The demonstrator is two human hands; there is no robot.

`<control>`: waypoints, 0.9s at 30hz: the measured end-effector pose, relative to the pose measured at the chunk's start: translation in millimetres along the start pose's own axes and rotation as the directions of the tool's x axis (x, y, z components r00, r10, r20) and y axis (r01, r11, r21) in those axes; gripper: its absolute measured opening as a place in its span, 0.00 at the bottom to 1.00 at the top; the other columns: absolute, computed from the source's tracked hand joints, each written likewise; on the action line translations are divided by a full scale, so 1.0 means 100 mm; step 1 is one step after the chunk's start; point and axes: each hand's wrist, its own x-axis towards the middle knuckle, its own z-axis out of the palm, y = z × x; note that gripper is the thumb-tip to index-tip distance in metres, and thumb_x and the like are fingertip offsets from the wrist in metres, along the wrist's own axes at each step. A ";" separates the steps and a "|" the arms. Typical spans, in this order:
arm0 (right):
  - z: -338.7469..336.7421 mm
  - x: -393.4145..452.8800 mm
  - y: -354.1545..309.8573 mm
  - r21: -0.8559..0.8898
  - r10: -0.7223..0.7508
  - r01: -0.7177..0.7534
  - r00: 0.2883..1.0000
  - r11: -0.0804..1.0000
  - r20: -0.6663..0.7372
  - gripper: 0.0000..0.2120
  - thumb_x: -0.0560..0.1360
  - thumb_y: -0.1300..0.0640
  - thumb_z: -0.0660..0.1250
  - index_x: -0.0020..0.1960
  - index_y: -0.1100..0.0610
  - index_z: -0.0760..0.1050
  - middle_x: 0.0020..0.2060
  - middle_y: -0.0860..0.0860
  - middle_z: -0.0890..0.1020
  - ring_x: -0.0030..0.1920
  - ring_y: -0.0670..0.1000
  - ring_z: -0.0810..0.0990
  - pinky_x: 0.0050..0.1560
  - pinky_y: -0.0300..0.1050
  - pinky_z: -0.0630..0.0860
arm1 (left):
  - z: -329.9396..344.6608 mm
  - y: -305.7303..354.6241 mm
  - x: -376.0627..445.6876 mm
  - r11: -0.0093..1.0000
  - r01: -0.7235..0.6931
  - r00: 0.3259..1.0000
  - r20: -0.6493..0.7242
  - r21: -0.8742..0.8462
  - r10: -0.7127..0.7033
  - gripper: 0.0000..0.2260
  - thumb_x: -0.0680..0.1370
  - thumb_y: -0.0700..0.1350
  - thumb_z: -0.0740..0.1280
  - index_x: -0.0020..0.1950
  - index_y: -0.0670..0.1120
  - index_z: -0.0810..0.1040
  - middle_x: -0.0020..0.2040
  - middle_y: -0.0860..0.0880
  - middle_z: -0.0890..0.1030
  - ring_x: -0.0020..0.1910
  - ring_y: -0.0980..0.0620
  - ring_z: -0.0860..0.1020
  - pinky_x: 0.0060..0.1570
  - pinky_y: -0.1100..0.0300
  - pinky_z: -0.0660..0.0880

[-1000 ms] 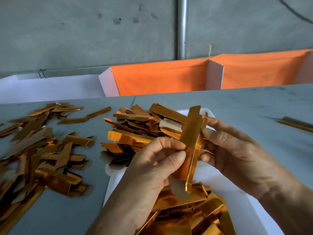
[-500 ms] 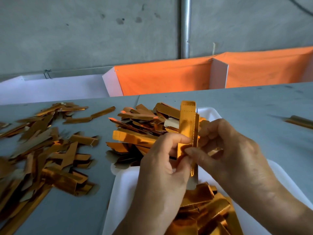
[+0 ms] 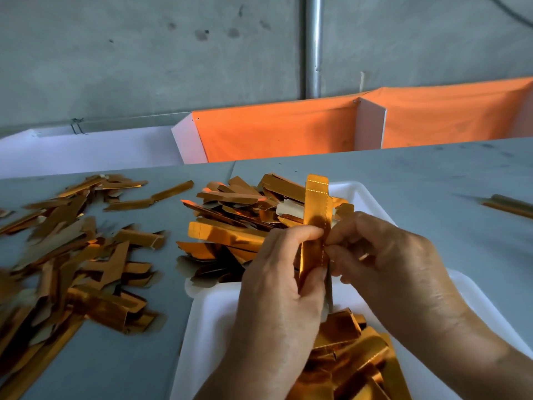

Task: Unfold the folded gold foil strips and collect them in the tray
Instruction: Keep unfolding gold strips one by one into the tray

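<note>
Overhead, looking down on a grey table (image 3: 432,174), matte and lightly scuffed, with a seam running from its far edge toward the middle. Behind it a bare concrete wall (image 3: 144,67), stained in spots, with a metal pipe (image 3: 313,47) running vertically down it. Between wall and table: orange cloth (image 3: 277,131) stretched across white panels (image 3: 370,124), and a pale white bin (image 3: 86,151) to the far left. Both hands meet at centre over a white tray (image 3: 202,327). Left hand (image 3: 279,287) is closed around the lower part of one gold strip (image 3: 315,215), thumb and fingers clamped on it. Right hand (image 3: 401,267) pinches the same strip's right edge with fingertips. Strip stands upright, its top end above the hands, a dotted perforation line visible along its edges; it looks partly opened, how far I cannot tell. Near part of the tray holds a heap of strips (image 3: 352,365), mostly under the wrists. Far end of the tray, and spilling left off its rim, a second stack of strips (image 3: 236,223) lies crosswise. Left side of the table carries a wide loose scatter of strips (image 3: 72,261), reaching from the near-left edge to the far left. One lone strip (image 3: 510,206) lies far right, well apart from everything else. Light is dim, foil reflecting orange.
</note>
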 end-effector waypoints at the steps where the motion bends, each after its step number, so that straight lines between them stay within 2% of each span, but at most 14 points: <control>1: -0.02 0.01 0.00 0.084 0.068 -0.071 0.997 0.994 0.034 0.09 0.70 0.63 0.72 0.37 0.50 0.78 0.28 0.44 0.80 0.33 0.43 0.80 0.35 0.28 0.73 | 0.00 0.00 0.00 1.000 0.002 1.000 -0.004 -0.006 -0.002 0.20 0.74 0.43 0.70 0.49 0.70 0.69 0.48 0.62 0.76 0.51 0.63 0.75 0.47 0.75 0.71; 3: -0.05 0.03 0.01 0.290 0.181 -0.209 0.976 0.934 0.121 0.09 0.71 0.64 0.70 0.39 0.50 0.78 0.30 0.47 0.81 0.31 0.43 0.80 0.33 0.31 0.75 | -0.01 -0.01 0.00 0.999 0.005 1.000 -0.001 -0.032 -0.005 0.21 0.74 0.42 0.70 0.49 0.70 0.71 0.47 0.62 0.76 0.50 0.63 0.75 0.45 0.76 0.71; 5: -0.07 0.04 0.01 0.458 0.222 -0.288 0.956 0.841 0.194 0.09 0.72 0.68 0.68 0.41 0.54 0.77 0.31 0.49 0.81 0.30 0.45 0.80 0.31 0.34 0.75 | -0.02 -0.02 0.00 0.996 0.020 1.000 0.015 -0.083 -0.019 0.20 0.74 0.42 0.70 0.52 0.68 0.72 0.47 0.62 0.77 0.49 0.63 0.75 0.44 0.76 0.70; 7: -0.10 0.06 0.01 0.566 0.226 -0.335 0.940 0.753 0.255 0.09 0.73 0.70 0.66 0.43 0.57 0.77 0.30 0.49 0.80 0.30 0.46 0.80 0.31 0.34 0.74 | -0.03 -0.05 0.00 0.988 0.051 0.998 0.027 -0.146 -0.048 0.19 0.74 0.42 0.69 0.55 0.66 0.73 0.47 0.60 0.78 0.48 0.63 0.77 0.43 0.75 0.71; 10: -0.15 0.06 0.00 0.693 0.200 -0.384 0.921 0.611 0.334 0.10 0.74 0.69 0.64 0.42 0.55 0.77 0.31 0.51 0.79 0.32 0.48 0.80 0.32 0.34 0.73 | -0.05 -0.10 0.01 0.951 0.133 0.991 0.035 -0.279 -0.128 0.19 0.74 0.41 0.70 0.56 0.64 0.75 0.45 0.56 0.81 0.46 0.59 0.79 0.40 0.72 0.74; 11: -0.16 0.07 0.00 0.708 0.190 -0.385 0.921 0.592 0.341 0.10 0.74 0.69 0.64 0.41 0.55 0.78 0.32 0.52 0.79 0.33 0.48 0.80 0.32 0.34 0.74 | -0.06 -0.11 0.02 0.949 0.134 0.991 0.039 -0.285 -0.128 0.19 0.74 0.41 0.70 0.56 0.64 0.75 0.45 0.56 0.81 0.46 0.58 0.80 0.40 0.70 0.75; 13: -0.15 0.06 0.00 0.690 0.169 -0.361 0.928 0.628 0.332 0.09 0.74 0.68 0.64 0.43 0.56 0.78 0.33 0.53 0.80 0.34 0.49 0.80 0.34 0.35 0.74 | -0.06 -0.11 0.02 0.963 0.112 0.993 0.046 -0.245 -0.104 0.19 0.73 0.41 0.70 0.55 0.65 0.74 0.45 0.55 0.81 0.46 0.58 0.80 0.41 0.68 0.76; 16: -0.11 0.04 -0.03 0.637 0.128 -0.284 0.951 0.717 0.280 0.08 0.73 0.69 0.66 0.44 0.57 0.77 0.33 0.53 0.81 0.34 0.47 0.80 0.34 0.34 0.75 | -0.04 -0.09 0.00 0.979 0.091 0.996 0.039 -0.185 -0.085 0.20 0.73 0.41 0.70 0.56 0.66 0.73 0.45 0.57 0.80 0.45 0.60 0.78 0.40 0.73 0.73; 18: -0.09 0.02 -0.04 0.538 0.109 -0.209 0.971 0.817 0.212 0.11 0.72 0.70 0.68 0.43 0.53 0.77 0.34 0.51 0.81 0.35 0.48 0.81 0.36 0.38 0.77 | -0.04 -0.07 -0.01 0.992 0.049 0.999 0.020 -0.113 -0.047 0.21 0.73 0.42 0.70 0.56 0.67 0.72 0.46 0.61 0.78 0.47 0.63 0.76 0.41 0.75 0.71; 20: -0.08 0.02 -0.04 0.451 0.119 -0.186 0.977 0.873 0.174 0.13 0.71 0.69 0.70 0.43 0.51 0.76 0.34 0.51 0.81 0.35 0.49 0.81 0.38 0.43 0.78 | -0.02 -0.03 -0.03 0.999 0.015 1.000 0.024 -0.047 -0.014 0.24 0.73 0.43 0.69 0.58 0.69 0.68 0.48 0.64 0.76 0.49 0.63 0.75 0.44 0.74 0.71; 23: -0.08 0.02 -0.04 0.438 0.148 -0.207 0.975 0.875 0.166 0.13 0.70 0.69 0.71 0.43 0.52 0.75 0.33 0.51 0.82 0.33 0.49 0.82 0.36 0.42 0.77 | 0.00 0.02 -0.05 1.000 0.006 1.000 0.017 -0.023 -0.005 0.30 0.74 0.42 0.70 0.61 0.73 0.62 0.52 0.68 0.76 0.48 0.61 0.77 0.44 0.70 0.73; 27: -0.09 0.03 -0.06 0.415 0.180 -0.226 0.973 0.881 0.148 0.11 0.70 0.68 0.71 0.41 0.52 0.75 0.30 0.49 0.82 0.26 0.47 0.80 0.29 0.37 0.75 | 0.01 0.00 -0.05 0.996 0.035 0.999 0.005 -0.086 -0.035 0.33 0.74 0.41 0.69 0.64 0.73 0.58 0.50 0.72 0.76 0.48 0.68 0.76 0.47 0.73 0.71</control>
